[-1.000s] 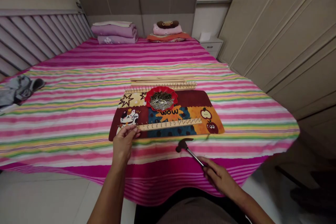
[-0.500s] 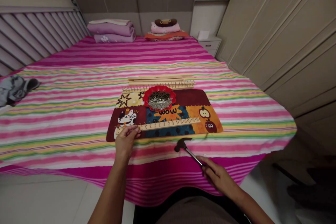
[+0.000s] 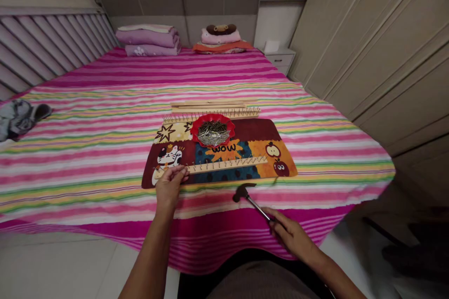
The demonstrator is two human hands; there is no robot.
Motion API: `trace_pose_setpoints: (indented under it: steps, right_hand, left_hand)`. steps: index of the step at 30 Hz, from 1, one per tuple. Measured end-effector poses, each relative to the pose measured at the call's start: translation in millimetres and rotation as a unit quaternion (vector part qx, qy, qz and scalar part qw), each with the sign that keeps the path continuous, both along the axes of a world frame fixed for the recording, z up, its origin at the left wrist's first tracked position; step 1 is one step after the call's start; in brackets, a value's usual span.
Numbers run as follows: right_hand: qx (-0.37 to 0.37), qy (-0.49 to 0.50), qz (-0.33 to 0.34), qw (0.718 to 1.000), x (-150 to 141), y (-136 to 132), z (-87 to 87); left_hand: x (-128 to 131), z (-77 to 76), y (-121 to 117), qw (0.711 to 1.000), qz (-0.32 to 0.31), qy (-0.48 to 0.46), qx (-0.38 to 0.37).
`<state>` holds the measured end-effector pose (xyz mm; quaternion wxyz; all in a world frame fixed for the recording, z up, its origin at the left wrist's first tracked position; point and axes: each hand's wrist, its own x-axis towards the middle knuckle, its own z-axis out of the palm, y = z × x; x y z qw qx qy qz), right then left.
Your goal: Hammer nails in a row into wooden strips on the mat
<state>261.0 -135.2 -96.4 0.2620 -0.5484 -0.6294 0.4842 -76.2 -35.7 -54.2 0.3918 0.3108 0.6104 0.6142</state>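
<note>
A pale wooden strip (image 3: 228,164) with a row of nails standing up along it lies across a colourful printed mat (image 3: 277,128). My left hand (image 3: 170,187) is closed near the strip's left end, thumb and fingers gripping it; whether a nail is also between the fingertips is hidden. In my right hand (image 3: 287,233) is a claw hammer (image 3: 257,208), held by its handle with the dark head over the bed just in front of the mat. Beyond the strip, a red scalloped bowl (image 3: 195,136) holds a heap of loose nails (image 3: 213,133).
Behind the bowl lie another nail-studded wooden strip (image 3: 245,113) and some plain strips (image 3: 206,104). All this rests on a bed with a striped sheet (image 3: 105,149). Folded bedding (image 3: 149,39) is stacked by the headboard, grey cloth (image 3: 21,119) lies left, and a wardrobe (image 3: 379,56) stands right.
Almost nothing differs. My left hand has shifted very slightly, while the hammer and my right hand keep their place; the view has tilted a touch.
</note>
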Motion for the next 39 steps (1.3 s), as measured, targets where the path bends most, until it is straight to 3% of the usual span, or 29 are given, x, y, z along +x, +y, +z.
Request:
trace_pose_setpoints:
  steps: [7, 13, 17, 20, 26, 30, 35, 39]
  right_hand:
    - [0.064, -0.048, 0.030, 0.996, -3.6, -4.3, 9.2]
    - [0.099, -0.017, 0.083, 0.991, -36.3, 0.1, 54.8]
    - [0.143, -0.002, 0.078, 0.987, -72.7, 19.0, 87.3]
    - [0.195, 0.006, 0.080, 0.978, -98.6, 38.6, 101.8]
    - [0.288, -0.064, 0.111, 0.949, -126.0, 65.8, 103.1]
    - [0.300, -0.113, 0.138, 0.937, -126.9, 68.6, 98.3]
    - [0.286, -0.081, 0.123, 0.947, -107.3, 53.6, 106.5]
    - [0.223, -0.063, 0.134, 0.964, -74.9, 32.0, 101.9]
  left_hand:
    - [7.9, 0.3, -3.9, 0.998, 0.006, 0.063, -0.031]
    - [9.4, -12.1, -7.8, 0.982, 0.014, 0.189, -0.023]
    - [8.6, -19.7, -9.1, 0.969, 0.015, 0.246, 0.003]
    - [9.6, -19.4, -9.8, 0.965, 0.010, 0.261, 0.011]
    - [10.2, -18.6, -10.3, 0.959, 0.020, 0.281, 0.033]
    - [8.5, -20.8, -10.8, 0.954, 0.013, 0.300, 0.021]
    - [8.5, -20.5, -9.5, 0.956, 0.018, 0.290, 0.031]
    - [6.8, -21.2, -9.0, 0.961, 0.015, 0.275, 0.019]
